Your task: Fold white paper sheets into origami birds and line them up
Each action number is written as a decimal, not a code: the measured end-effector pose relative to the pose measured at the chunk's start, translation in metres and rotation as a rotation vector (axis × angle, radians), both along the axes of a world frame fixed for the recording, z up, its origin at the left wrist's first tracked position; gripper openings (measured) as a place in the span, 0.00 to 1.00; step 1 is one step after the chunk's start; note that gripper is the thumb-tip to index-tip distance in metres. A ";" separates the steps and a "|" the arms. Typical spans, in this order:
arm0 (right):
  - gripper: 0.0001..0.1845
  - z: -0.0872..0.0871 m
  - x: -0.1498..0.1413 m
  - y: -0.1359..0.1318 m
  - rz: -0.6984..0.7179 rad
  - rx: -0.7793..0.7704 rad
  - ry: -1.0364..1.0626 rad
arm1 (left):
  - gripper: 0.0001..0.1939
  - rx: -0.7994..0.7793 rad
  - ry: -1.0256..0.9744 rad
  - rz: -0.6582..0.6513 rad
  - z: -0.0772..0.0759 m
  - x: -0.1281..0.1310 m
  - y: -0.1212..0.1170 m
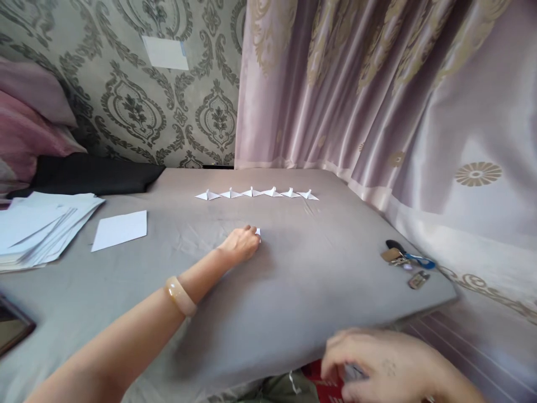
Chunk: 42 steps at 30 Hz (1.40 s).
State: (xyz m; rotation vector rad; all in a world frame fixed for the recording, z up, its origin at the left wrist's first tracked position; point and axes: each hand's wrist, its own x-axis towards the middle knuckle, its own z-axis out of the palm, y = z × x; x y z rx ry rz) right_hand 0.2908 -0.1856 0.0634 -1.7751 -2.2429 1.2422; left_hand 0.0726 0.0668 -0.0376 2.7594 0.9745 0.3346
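Observation:
My left hand (241, 244), with a pale bangle (180, 295) on its wrist, reaches over the middle of the grey-covered surface. Its fingers are closed on a small white folded paper (258, 232), mostly hidden behind them. Beyond that hand, several white folded-paper figures (252, 192) stand in a row, wing tips close together or touching. My right hand (373, 358) is low at the near edge, slightly blurred. Its fingers are curved and apart from the thumb, and I see nothing held in them.
A stack of white paper (46, 229) and a single sheet (120, 230) lie at the left, near a black cloth (92, 172). Keys (396, 257) and blue-handled scissors (422, 261) rest by the right edge. A dark-framed device (14, 324) sits front left. Curtains (335, 84) hang behind.

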 end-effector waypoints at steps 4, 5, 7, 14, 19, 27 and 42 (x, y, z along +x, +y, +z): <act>0.11 -0.004 -0.010 0.067 -0.096 -0.056 0.326 | 0.10 -0.044 -0.035 0.026 -0.003 0.009 -0.001; 0.10 -0.013 -0.013 0.084 -0.175 -0.040 0.411 | 0.10 -0.056 -0.058 0.040 -0.004 0.010 -0.002; 0.10 -0.036 -0.019 0.118 -0.351 0.048 0.546 | 0.09 -0.083 -0.121 0.087 -0.004 0.009 -0.002; 0.22 -0.085 -0.051 0.203 -0.813 0.149 0.815 | 0.13 -0.271 -0.521 0.392 0.011 -0.007 -0.001; 0.21 -0.081 -0.073 0.211 -0.690 -0.134 1.160 | 0.17 -0.499 -0.804 0.533 0.013 -0.009 -0.001; 0.15 -0.085 -0.086 0.207 -0.734 0.118 0.959 | 0.14 -0.800 -1.075 0.610 0.011 -0.003 -0.004; 0.15 -0.104 -0.068 0.201 -0.195 1.159 -0.136 | 0.10 0.287 -0.267 0.094 -0.006 -0.029 0.011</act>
